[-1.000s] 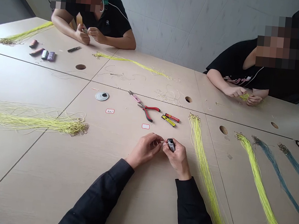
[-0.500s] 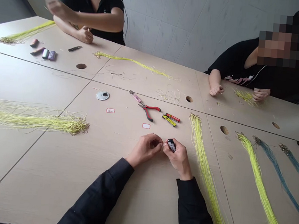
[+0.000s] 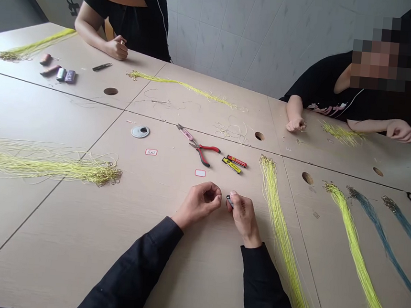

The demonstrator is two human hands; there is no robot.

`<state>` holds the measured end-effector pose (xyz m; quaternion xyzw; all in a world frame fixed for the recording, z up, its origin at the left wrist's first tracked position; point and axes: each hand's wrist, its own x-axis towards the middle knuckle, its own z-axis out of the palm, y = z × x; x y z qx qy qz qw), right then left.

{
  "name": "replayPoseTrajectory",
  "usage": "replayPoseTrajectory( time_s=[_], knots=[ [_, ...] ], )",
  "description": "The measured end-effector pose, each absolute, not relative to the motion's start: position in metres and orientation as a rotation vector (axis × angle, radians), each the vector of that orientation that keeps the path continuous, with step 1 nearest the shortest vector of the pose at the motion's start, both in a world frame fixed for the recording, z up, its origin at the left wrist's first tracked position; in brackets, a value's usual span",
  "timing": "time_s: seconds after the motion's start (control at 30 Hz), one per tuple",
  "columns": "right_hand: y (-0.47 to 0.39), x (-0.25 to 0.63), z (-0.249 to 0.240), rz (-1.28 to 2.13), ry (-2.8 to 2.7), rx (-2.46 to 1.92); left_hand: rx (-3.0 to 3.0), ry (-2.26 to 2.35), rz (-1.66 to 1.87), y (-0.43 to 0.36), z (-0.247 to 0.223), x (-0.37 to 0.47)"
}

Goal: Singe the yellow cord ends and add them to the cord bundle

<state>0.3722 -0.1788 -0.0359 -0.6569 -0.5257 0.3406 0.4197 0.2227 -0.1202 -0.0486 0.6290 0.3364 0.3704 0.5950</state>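
My left hand [image 3: 198,205] is curled with thumb and forefinger pinched together; whatever lies between the tips is too small to make out. Close on its right, my right hand [image 3: 246,218] is wrapped round a small dark lighter [image 3: 229,201], its thumb near the lighter's top end. A narrow gap separates the two hands. Beyond them lie a small red-edged white label [image 3: 200,173] and red-handled pliers [image 3: 204,153]. To the right of my right hand runs a long bundle of yellow cords [image 3: 278,218] with metal clasps at its far end.
Pink-handled snips [image 3: 185,133] touch the pliers. Red and yellow lighter-sized packs [image 3: 232,165] lie beside them. More yellow cords [image 3: 82,169] spread at left; blue cords [image 3: 381,236] lie at right. A round white disc [image 3: 140,131] is further back. Two people sit across the table.
My right hand has turned and drawn slightly away from my left, the lighter now tilted. Across the table, one person's raised arm has left view; the other person's hand has moved right, off the cords.
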Motion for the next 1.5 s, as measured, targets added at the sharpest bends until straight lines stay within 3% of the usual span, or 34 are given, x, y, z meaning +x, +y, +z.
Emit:
replayPoseTrajectory(
  time_s=[0.5, 1.17, 1.37, 1.5],
  knots=[
    [-0.178, 0.369, -0.039, 0.819, -1.341, -1.701, 1.434, 0.764, 0.831, -0.121, -0.047, 0.222],
    [-0.189, 0.365, -0.037, 1.341, -0.951, -1.327, 1.188, 0.789, 0.923, -0.113, -0.041, 0.219],
    [-0.258, 0.377, -0.011, 1.405, -0.861, -1.322, 1.131, 0.84, 0.997, -0.108, -0.031, 0.214],
    [-0.351, 0.393, -0.01, 1.271, -0.643, -1.619, 1.152, 0.91, 1.019, -0.104, -0.025, 0.218]
  ],
)
